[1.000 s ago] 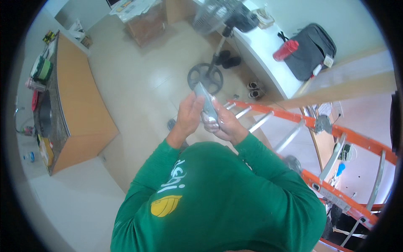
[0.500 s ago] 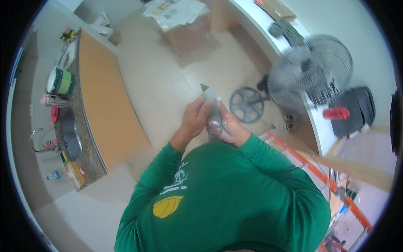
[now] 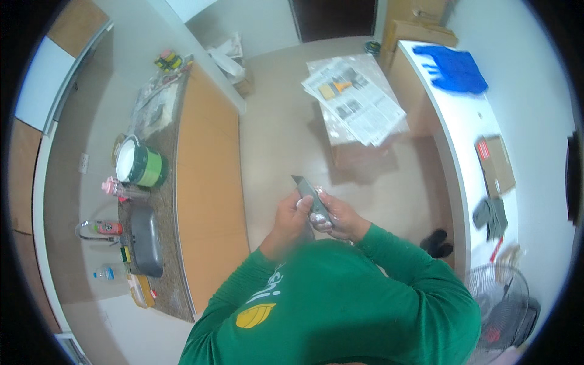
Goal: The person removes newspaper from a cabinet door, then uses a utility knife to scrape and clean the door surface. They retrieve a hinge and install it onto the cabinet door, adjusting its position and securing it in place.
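Observation:
Between my hands, in front of my chest, is a flat grey utility knife [image 3: 311, 196] with a dark slanted tip pointing away and to the left. My left hand [image 3: 291, 220] presses its thumb against the knife's side, its other fingers partly hidden. My right hand [image 3: 339, 217] is wrapped round the near end of the knife. White smears cover fingers of both hands. Below the knife, what lies between the palms cannot be made out.
Ahead stands a covered box [image 3: 340, 137] topped with newspapers [image 3: 359, 106] and a paintbrush [image 3: 342, 86]. A counter [image 3: 182, 267] at left carries a green bucket [image 3: 151, 168] beside a sink [image 3: 146, 237]. Along the right runs a white ledge [image 3: 447, 115] with a blue bag [image 3: 456, 70]; a fan [image 3: 499, 304] stands nearer.
My view has swung up and to the right, bringing the newspapers, blue bag and far doorway further into sight. Both hands stay on the knife, its tip still pointing away.

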Demonstrator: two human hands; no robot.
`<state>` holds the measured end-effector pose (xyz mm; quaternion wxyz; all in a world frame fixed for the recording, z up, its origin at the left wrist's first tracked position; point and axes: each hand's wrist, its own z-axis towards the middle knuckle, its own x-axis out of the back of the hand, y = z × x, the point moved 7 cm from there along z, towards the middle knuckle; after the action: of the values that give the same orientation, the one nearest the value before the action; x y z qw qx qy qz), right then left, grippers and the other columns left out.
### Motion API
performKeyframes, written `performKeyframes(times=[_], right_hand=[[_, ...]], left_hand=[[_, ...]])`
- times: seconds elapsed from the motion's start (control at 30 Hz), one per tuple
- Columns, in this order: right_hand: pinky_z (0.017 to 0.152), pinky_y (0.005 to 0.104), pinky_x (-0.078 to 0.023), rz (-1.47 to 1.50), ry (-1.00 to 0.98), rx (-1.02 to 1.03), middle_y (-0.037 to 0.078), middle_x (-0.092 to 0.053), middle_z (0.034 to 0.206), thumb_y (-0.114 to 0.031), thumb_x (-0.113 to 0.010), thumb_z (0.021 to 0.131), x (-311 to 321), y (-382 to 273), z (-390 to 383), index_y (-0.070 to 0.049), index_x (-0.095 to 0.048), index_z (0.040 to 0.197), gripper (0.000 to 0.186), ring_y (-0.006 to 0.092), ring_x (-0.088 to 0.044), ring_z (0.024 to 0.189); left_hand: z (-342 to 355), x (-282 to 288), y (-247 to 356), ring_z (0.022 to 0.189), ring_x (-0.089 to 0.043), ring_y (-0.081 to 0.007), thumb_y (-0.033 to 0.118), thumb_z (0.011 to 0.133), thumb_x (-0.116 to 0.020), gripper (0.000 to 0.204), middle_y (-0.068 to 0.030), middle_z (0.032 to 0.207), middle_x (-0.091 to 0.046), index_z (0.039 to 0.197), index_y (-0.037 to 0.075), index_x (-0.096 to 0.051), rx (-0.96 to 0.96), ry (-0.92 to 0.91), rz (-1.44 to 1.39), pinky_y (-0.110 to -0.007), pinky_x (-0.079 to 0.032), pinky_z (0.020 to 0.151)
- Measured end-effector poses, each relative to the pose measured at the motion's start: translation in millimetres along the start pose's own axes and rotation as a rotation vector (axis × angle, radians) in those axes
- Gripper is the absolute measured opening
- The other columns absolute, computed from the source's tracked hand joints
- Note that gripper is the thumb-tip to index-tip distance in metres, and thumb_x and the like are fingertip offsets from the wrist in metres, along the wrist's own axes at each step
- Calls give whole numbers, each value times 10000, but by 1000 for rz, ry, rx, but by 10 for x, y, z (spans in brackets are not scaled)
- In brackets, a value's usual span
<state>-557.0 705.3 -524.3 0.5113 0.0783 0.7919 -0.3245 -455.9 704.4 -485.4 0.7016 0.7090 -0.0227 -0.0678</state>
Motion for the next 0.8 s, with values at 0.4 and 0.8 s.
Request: performKeyframes(times=[0.4,0.8], right_hand=[[460,209,-351,-108,119,-54,-16,-507,701,-529,-430,1069,52,-2081,3266,-127,-553,1211,444,64,-418,532],[486,222,-338,-69,245,88,-8,-508,711,-561,-409,1065,880,-4539,6189,-89,-581,1158,511,72,-424,555]], left_hand=[[3324,2052,18,1110,-608,-143,271,1081,-514,394,-71,1220,-669,1362,4,-585,47,-66,-114,-321,-478,992],[7111,3321,-275,1081,-634,-182,250,1066,-516,402,-91,1232,-668,1398,27,-560,73,-130,111,-324,-489,961]])
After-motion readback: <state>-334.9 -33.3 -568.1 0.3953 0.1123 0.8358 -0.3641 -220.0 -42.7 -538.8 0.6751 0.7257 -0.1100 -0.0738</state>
